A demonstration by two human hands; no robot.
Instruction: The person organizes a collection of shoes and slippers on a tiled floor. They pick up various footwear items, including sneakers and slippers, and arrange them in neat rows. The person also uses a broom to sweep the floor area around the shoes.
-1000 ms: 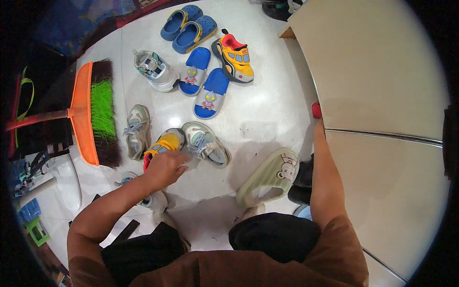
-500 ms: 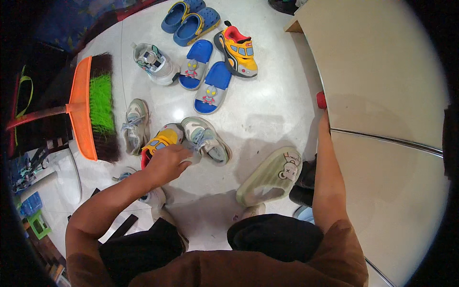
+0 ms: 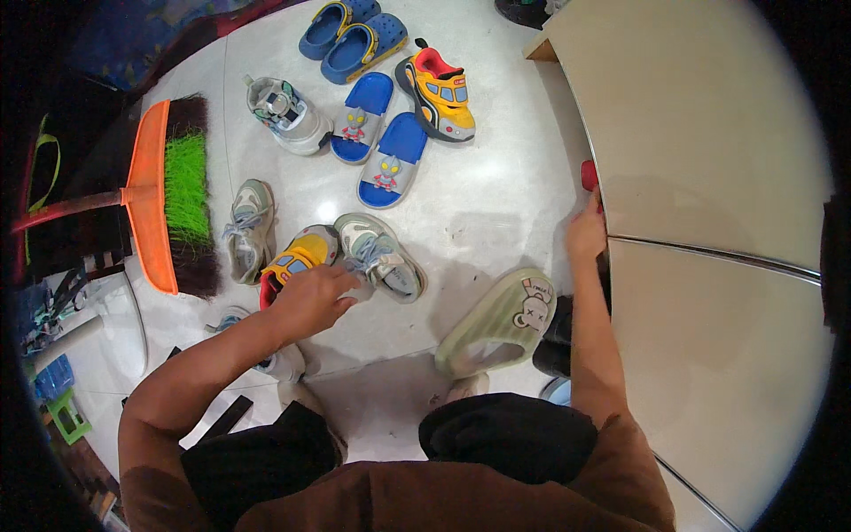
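The person wears a brown short-sleeved top (image 3: pixel 496 496) and black shorts (image 3: pixel 510 439); both forearms are bare.

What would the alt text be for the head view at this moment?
Seen from above, a person's left hand rests on a yellow and red shoe beside a grey sneaker on a white floor, while the right hand grips a red handle on a beige cabinet. Blue slippers, more shoes and an orange broom lie around.
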